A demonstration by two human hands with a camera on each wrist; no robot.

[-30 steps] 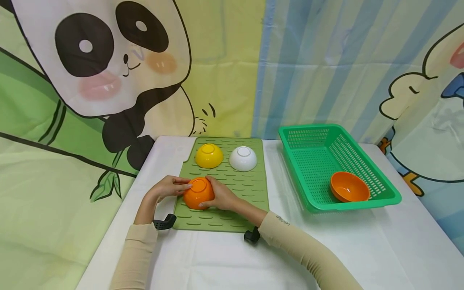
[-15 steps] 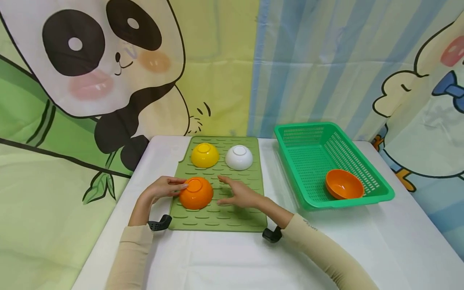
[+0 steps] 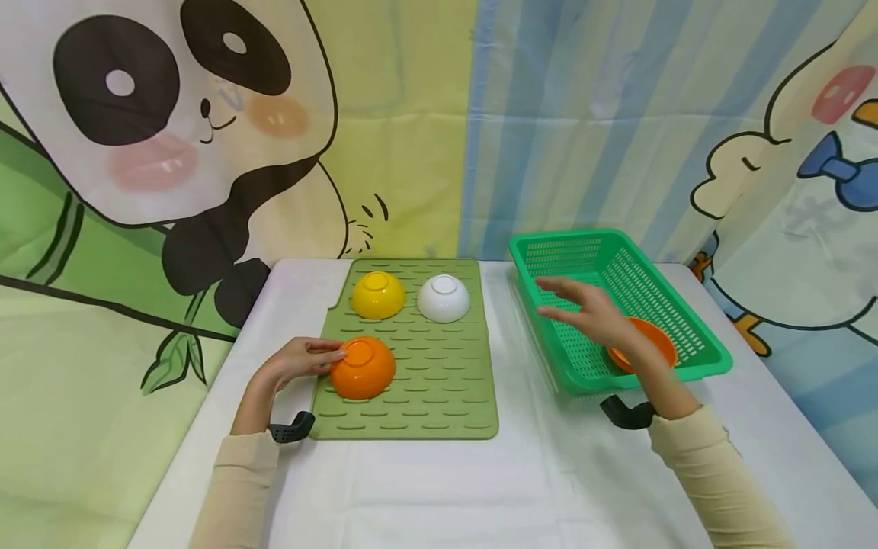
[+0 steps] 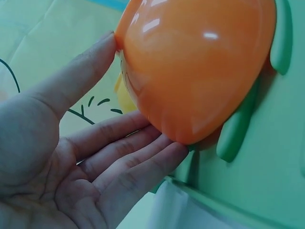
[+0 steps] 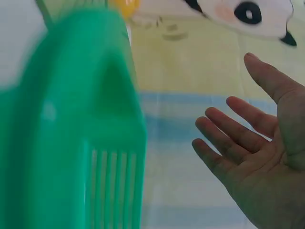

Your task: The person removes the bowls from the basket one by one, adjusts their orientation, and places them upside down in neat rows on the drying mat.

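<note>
"What fills your feed?"

"At right, a perforated green basket point(image 3: 569, 238); at centre, a ridged green mat point(image 3: 446, 381). Over the basket, I see the right hand point(image 3: 593, 311), fingers spread, holding nothing."

"And the left hand point(image 3: 295, 360)?"

"Left of centre: thumb on the foot, fingertips by the rim, lightly pinching an upturned orange bowl point(image 3: 363, 374) on the mat. I'd judge that grip steadies it."

"Other bowls?"

"A second orange bowl point(image 3: 660, 341), mouth up, partly behind the right wrist. The white bowl point(image 3: 443, 300) and yellow bowl point(image 3: 379, 296), upper centre, sit rim-down, probably for stability."
</note>
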